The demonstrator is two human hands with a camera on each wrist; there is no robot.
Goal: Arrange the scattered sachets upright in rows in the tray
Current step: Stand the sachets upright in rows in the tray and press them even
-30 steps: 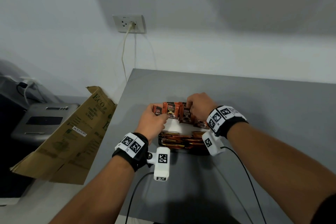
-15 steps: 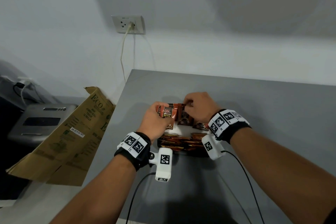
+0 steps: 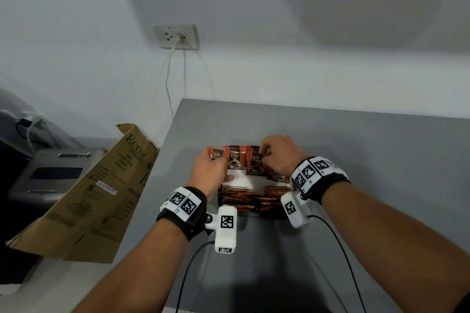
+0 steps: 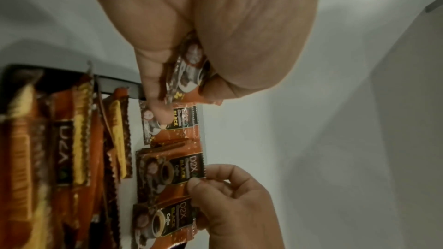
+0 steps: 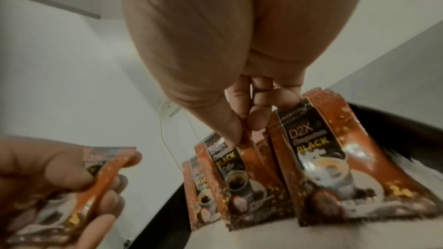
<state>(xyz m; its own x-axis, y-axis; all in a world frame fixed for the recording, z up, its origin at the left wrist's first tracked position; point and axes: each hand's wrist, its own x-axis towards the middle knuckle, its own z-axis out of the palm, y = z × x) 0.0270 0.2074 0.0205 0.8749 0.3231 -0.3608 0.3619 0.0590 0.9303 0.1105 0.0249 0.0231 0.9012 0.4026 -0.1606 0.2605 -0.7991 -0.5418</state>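
The coffee sachets [image 3: 234, 160] sit in a dark tray [image 3: 254, 213] on the grey table [image 3: 368, 160], in front of me. A row of them stands upright along the tray's far wall, labels facing me, and a second row fills the near side, packed edge-on. Between the two rows a strip of white tray floor shows bare.

My left hand [image 3: 211, 173] has its thumb and fingers curled round one loose sachet [image 4: 189, 75] at the left end of the far row. I judge it is the next one to slot in, held by its sides so that it can go down straight. My right hand [image 3: 277, 157] pinches the top edge of a standing sachet [image 5: 242, 160] near the middle of that row between thumb and fingertip, the other fingers curled in. That grip looks meant to steady the row and keep the packets from toppling while the new one goes in beside them.

The standing sachets lean slightly and overlap one another, so a nudge from the left could tip them. The left thumb also touches the neighbouring packet's face, which crowds the gap I want.

Further out, a folded cardboard box [image 3: 96, 198] leans off the table's left edge, beside a grey machine [image 3: 50, 173]. On the far wall a socket [image 3: 175, 36] holds a plugged-in cable [image 3: 167, 79] that hangs down behind the table. The wrist-camera leads trail across the near table, well away from the tray.
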